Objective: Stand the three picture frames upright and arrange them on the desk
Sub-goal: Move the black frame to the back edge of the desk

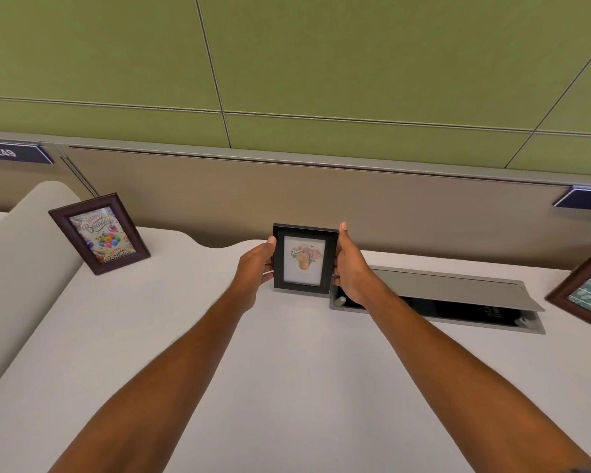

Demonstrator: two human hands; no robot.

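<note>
Grey desk (287, 387): it runs under our two bare forearms, which reach forward.
Left hand (255, 268): we grip the left edge of the black frame (302, 259), thumb at the front.
Right hand (350, 268): we clasp its right edge, thumb up at the top corner.
Black frame: upright between our fingers, its base on the desk, showing a flower print.
Cable hatch (458, 291): open, just right of our right fingers.
Birthday frame (99, 233): upright, well left of our left fingers.
Doughnut frame (587, 291): far right, cut off.
</note>
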